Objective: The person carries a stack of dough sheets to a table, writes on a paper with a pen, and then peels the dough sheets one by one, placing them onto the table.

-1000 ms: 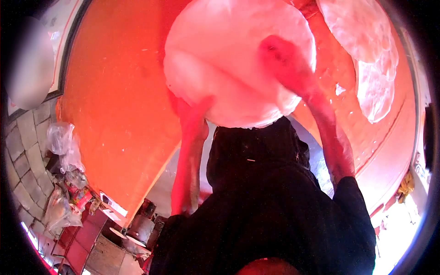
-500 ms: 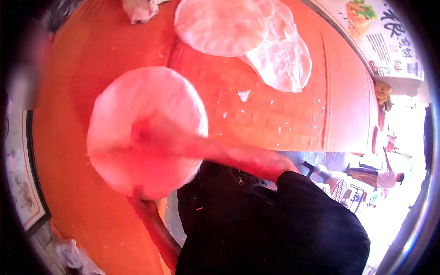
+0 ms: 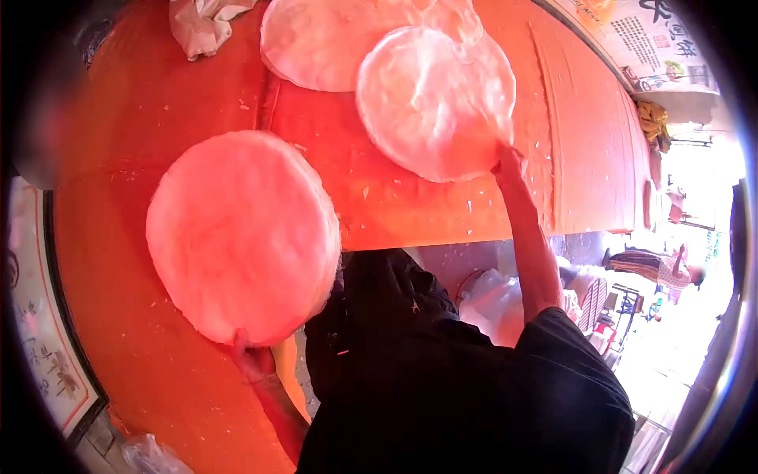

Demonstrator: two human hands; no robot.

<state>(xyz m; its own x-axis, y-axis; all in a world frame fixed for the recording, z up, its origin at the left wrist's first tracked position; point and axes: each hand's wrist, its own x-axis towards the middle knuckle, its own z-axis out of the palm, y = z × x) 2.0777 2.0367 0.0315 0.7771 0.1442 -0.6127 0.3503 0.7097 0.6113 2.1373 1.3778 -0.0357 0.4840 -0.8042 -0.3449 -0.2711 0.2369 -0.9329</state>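
A thick stack of pale round sheets [image 3: 241,237] lies on the orange-red tabletop [image 3: 410,217] at the left. At its lower edge is my left hand [image 3: 257,360], closed on the rim with the thumb on top. Farther right, my right hand [image 3: 511,161] pinches the lower right edge of a thin round sheet [image 3: 430,103]. That sheet is spread out and overlaps other pale sheets [image 3: 320,47] at the top of the view. Some of my right fingers are hidden.
Crumpled cloth [image 3: 201,28] lies at the top left. Small white scraps dot the tabletop. A clear plastic bag [image 3: 154,454] is at the lower left. Beyond the table's right end are a yellowish cloth [image 3: 654,122] and a person [image 3: 671,272] in the distance.
My right hand has moved from over the stack out to the right, and a thin round sheet is now in it near the other sheets. My left hand stays at the stack's edge.
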